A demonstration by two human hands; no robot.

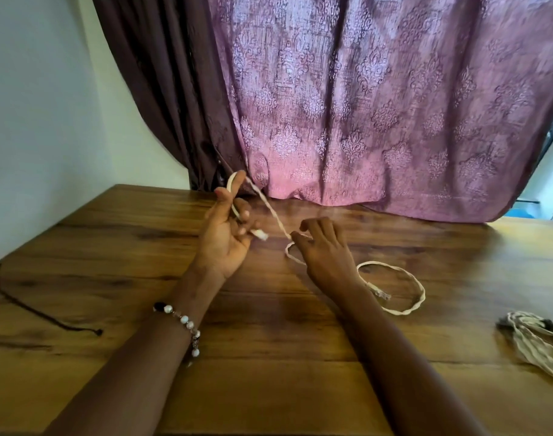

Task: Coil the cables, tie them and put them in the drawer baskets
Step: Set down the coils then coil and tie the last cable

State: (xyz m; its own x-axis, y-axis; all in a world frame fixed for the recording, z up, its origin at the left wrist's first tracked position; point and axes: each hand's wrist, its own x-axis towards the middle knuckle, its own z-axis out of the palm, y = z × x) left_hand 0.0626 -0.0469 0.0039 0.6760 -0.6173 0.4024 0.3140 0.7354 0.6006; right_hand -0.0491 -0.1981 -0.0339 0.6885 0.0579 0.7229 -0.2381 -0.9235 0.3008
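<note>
Nearest the camera, two bare forearms are reaching forward over a wooden table (268, 341), the left one wearing a beaded bracelet (182, 322). At the right edge a bundle of pale cords (539, 344) is lying on the wood, well apart from both hands, and a thin dark cord (33, 306) is trailing along the left side of the table.

Farther in, the loose end of the white cable (391, 291) is lying in an open loop on the table just right of the right wrist, its clear plug resting inside the loop. The cable is running from there under the right hand (323, 253), whose thumb and forefinger are pinching it (the other fingers are curling loosely above the wood). From that pinch the cable is rising in a taut slanting line to the left hand (228, 234).

The left hand is held palm-up and raised off the table, the cable passing over its upright forefinger and coming back down across the palm, where the curled lower fingers are gripping its white connector end. The hands are apart, joined only by the stretched cable.

Behind the table a patterned purple curtain (379, 105) is hanging, with a pale wall (39, 105) to its left.
</note>
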